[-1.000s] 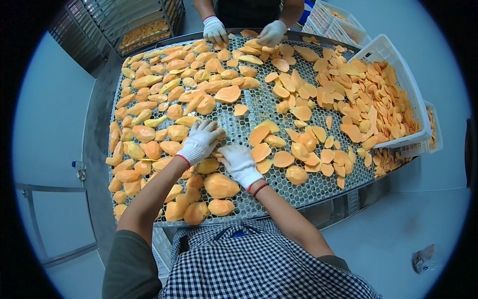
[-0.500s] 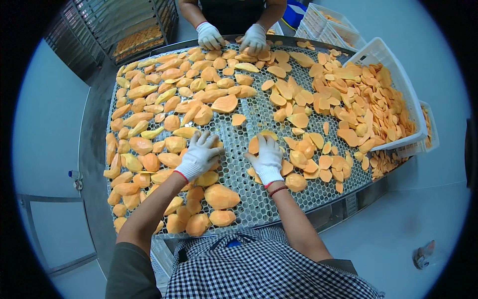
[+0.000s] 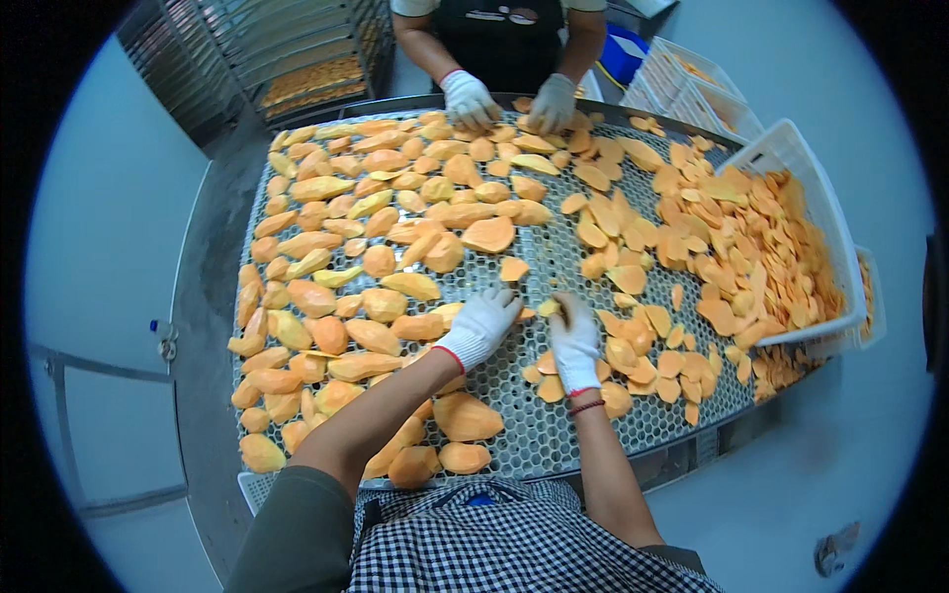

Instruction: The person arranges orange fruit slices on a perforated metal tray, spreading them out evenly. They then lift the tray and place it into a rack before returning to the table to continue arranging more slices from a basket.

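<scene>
Your left hand [image 3: 481, 326] lies palm down on the tray [image 3: 554, 435], fingers spread and flat, closed on nothing; its fingertips reach toward a small pale slice [image 3: 547, 307] lying just ahead of them. Your right hand [image 3: 573, 341] rests just beside the left, fingers extended toward that same small slice; whether the fingertips pinch it or only touch it cannot be told. Both hands wear white knit gloves with red cuffs. The slices [image 3: 395, 237] are flat, orange to yellow-orange pieces, oval or irregular in outline, with some paler yellow ones among them. To the left of your left hand they lie in a single, fairly even layer, close together and mostly not overlapping. To the right of your right hand they lie heaped and overlapping, and the heap runs up into a white crate [image 3: 791, 158] tipped on its side at the right edge of the tray. Between your hands and your body there is a patch of bare mesh, with three larger slices near the front edge. The tray is a grey metal sheet punched with round holes. At the far edge, another person's gloved hands [image 3: 509, 101] rest on the slices there. A rack [image 3: 287, 49] of loaded trays stands behind, at the upper left.
</scene>
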### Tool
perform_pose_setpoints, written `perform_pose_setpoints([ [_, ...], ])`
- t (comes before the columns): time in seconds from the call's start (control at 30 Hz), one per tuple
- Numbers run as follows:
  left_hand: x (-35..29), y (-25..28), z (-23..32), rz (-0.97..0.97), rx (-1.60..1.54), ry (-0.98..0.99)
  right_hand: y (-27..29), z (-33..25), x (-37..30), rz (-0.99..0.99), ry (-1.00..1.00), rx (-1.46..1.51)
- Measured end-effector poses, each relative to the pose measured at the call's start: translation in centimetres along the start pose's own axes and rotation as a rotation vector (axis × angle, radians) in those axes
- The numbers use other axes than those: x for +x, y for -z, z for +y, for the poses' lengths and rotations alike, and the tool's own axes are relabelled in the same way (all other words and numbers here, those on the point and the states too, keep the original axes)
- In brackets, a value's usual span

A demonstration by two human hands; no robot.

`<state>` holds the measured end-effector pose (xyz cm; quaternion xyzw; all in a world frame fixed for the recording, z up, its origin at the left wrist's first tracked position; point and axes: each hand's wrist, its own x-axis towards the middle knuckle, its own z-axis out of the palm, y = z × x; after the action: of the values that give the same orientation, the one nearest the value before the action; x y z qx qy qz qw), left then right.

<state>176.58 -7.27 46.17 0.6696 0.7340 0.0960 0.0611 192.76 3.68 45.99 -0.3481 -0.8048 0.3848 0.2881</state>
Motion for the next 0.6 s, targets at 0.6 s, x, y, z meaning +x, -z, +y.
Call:
perform_pose_setpoints([
  [0.6,-1.1,1.5,-5.7,0.302,0.244,0.148,-0.4,1.5,2.7,-0.218,0.131,-0.466],
])
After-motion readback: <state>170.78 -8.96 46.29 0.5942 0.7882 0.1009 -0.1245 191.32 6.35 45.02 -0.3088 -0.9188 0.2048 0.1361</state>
